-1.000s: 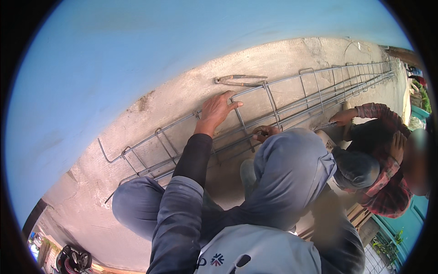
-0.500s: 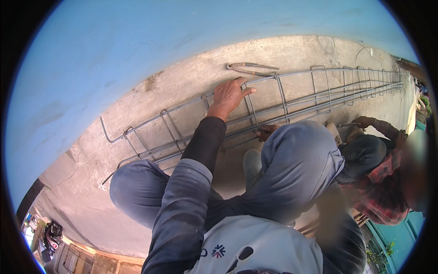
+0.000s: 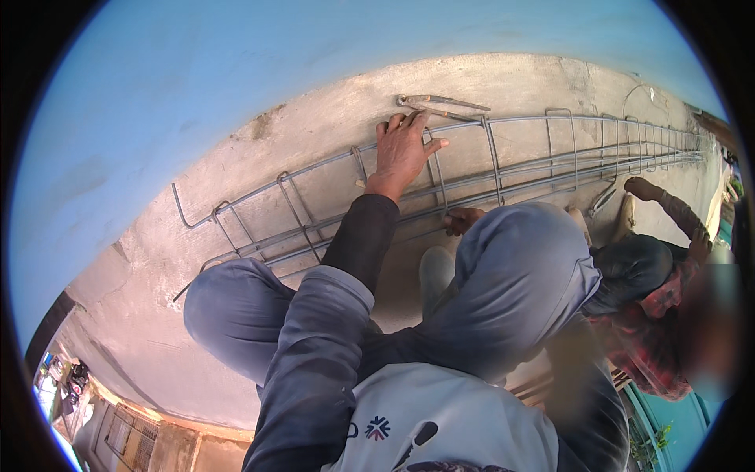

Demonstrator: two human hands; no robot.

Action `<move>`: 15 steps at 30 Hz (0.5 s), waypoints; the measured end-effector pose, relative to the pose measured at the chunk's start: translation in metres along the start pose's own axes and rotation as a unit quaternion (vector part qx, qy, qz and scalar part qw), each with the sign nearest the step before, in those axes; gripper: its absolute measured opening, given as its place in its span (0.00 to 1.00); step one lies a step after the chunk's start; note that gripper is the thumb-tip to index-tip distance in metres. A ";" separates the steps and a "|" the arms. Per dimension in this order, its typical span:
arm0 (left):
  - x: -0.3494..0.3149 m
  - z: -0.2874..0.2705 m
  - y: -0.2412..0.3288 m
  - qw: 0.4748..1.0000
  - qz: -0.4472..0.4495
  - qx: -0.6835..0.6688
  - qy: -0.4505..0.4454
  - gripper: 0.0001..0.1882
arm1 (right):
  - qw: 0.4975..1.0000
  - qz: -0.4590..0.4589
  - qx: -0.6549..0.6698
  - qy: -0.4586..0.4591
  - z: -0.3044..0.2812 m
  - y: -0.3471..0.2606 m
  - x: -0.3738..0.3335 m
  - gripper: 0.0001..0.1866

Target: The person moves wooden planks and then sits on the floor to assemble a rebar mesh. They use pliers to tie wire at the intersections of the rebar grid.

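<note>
A long rebar cage of thin steel bars with rectangular stirrups lies on the concrete in front of my knees. My left hand rests over its far bar, fingers spread and thumb apart, beside a stirrup. Just beyond my left fingertips lies a pair of pincers with long handles. My right hand is at the near bars by the foot of that stirrup, partly hidden behind my raised right knee. Its fingers are closed together; what they hold is too small to make out.
To the right a person in a red checked shirt crouches, a gloved hand held near the cage. Another hand tool lies by the cage there. A blue wall borders the far side of the concrete floor.
My left hand's fingers have spread and reach further over the far bar. My right hand stays by the near bars. The other person's hand has drawn away from the tool, raised to the right.
</note>
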State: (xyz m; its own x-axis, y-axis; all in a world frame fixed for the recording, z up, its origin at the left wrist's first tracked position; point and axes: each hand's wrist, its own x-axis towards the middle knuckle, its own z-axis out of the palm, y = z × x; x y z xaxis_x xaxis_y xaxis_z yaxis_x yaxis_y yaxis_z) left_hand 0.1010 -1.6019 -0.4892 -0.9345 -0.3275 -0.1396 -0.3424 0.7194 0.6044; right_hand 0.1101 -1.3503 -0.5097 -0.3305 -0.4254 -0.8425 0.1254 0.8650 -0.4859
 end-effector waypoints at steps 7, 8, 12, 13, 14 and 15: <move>-0.062 0.021 0.025 0.984 -0.095 -0.100 0.112 0.14 | 1.000 0.015 -0.002 0.003 -0.004 0.003 -0.004 0.18; -0.070 0.027 0.019 0.982 -0.083 -0.119 0.119 0.14 | 1.000 0.014 -0.004 0.000 -0.001 -0.001 -0.003 0.18; -0.059 0.023 0.023 0.983 -0.052 -0.118 0.133 0.13 | 1.000 0.023 -0.001 0.015 -0.005 0.009 -0.009 0.18; -0.051 0.019 0.031 0.983 -0.035 -0.090 0.153 0.14 | 0.999 0.026 0.002 0.024 -0.011 0.015 -0.014 0.18; -0.041 0.014 0.036 0.983 -0.015 -0.062 0.172 0.15 | 0.999 0.026 0.008 0.031 -0.013 0.021 -0.019 0.18; -0.027 0.010 0.042 0.980 0.014 -0.041 0.197 0.15 | 0.999 0.021 0.013 0.041 -0.016 0.026 -0.023 0.18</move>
State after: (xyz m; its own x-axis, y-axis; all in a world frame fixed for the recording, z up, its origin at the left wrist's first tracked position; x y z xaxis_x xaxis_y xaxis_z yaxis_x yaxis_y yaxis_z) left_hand 0.1110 -1.5567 -0.4676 -0.8280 -0.5307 0.1813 -0.2933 0.6853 0.6665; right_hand 0.1055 -1.3134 -0.4996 -0.4000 -0.3640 -0.8412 0.1649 0.8742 -0.4567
